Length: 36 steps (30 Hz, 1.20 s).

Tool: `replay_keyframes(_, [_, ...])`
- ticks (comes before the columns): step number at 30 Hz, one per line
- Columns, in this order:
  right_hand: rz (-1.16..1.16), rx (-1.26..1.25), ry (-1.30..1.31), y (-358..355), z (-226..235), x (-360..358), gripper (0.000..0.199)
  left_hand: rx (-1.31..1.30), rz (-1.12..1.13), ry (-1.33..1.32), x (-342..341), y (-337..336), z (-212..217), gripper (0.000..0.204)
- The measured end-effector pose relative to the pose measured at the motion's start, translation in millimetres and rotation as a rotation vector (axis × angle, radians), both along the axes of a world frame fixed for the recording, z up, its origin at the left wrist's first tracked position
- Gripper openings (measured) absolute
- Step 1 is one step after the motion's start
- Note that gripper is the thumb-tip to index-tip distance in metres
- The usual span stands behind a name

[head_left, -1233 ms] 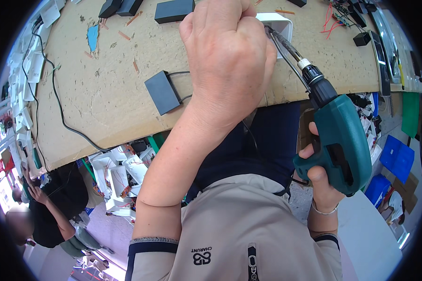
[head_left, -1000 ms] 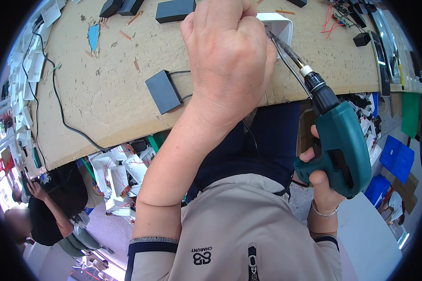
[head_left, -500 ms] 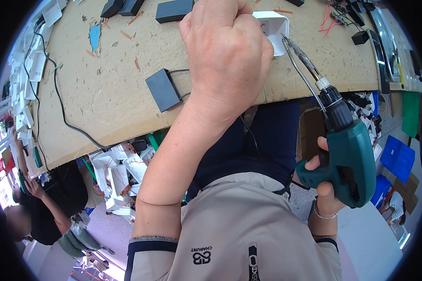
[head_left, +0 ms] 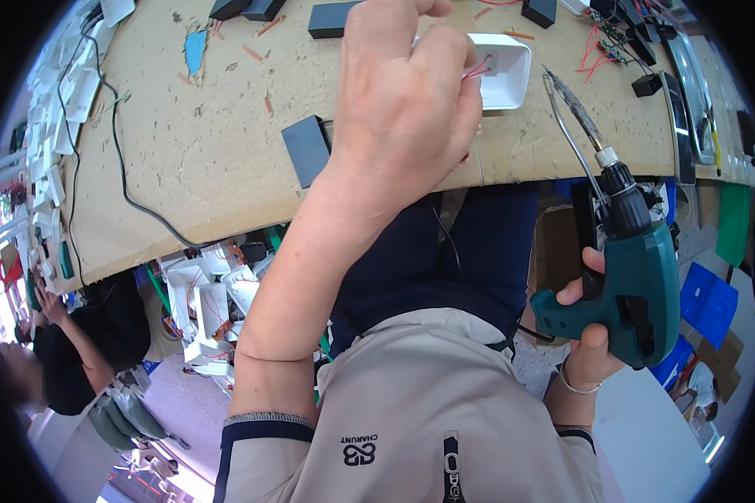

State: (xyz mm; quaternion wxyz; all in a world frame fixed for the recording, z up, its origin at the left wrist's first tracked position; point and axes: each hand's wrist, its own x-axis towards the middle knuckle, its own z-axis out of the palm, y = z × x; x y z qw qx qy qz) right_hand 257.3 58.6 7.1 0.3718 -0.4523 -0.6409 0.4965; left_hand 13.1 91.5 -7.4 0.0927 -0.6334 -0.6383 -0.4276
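teal plastic drill [head_left: 633,281] in right hand [head_left: 587,335]; left hand [head_left: 407,101] pinches red wire [head_left: 476,71].

Bench [head_left: 226,168]: open box [head_left: 503,71] set near the front edge, right of centre; flat block [head_left: 306,151] placed left of it; cable [head_left: 126,184] laid toward the left front corner; drill [head_left: 633,277] held off the front edge, right.

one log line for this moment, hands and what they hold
left hand: pinching red wire at white box | right hand: gripping green drill, bit beside box, apart | surface: bench
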Motion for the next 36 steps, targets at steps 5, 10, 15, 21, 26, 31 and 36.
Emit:
replay_keyframes(5, [0.055,0.092,0.117,-7,-4,-6,0.072,-0.29,0.121,-0.172,-3,-27,-19,0.023])
replay_keyframes(10, [0.028,0.11,0.196,-7,-2,15,0.068,-0.096,0.072,-0.133,-1,-39,-23,0.023])
replay_keyframes(15, [0.179,-0.003,0.314,2,4,13,0.064,-0.021,-0.09,-1.401,-48,-149,31,0.043])
replay_keyframes(21, [0.196,0.038,0.287,6,7,8,0.067,0.232,0.233,-1.284,-78,-306,34,0.041])
replay_keyframes(26, [0.285,-0.047,0.269,11,4,4,0.069,0.066,0.729,-1.225,-78,-429,25,0.043])
replay_keyframes(31, [0.301,-0.022,0.245,10,3,-1,0.07,-0.018,0.956,-1.164,-137,-492,-8,0.042])
replay_keyframes(36, [0.258,0.039,0.249,-7,8,-11,0.069,-0.245,0.898,-1.239,-196,-489,-96,0.046])
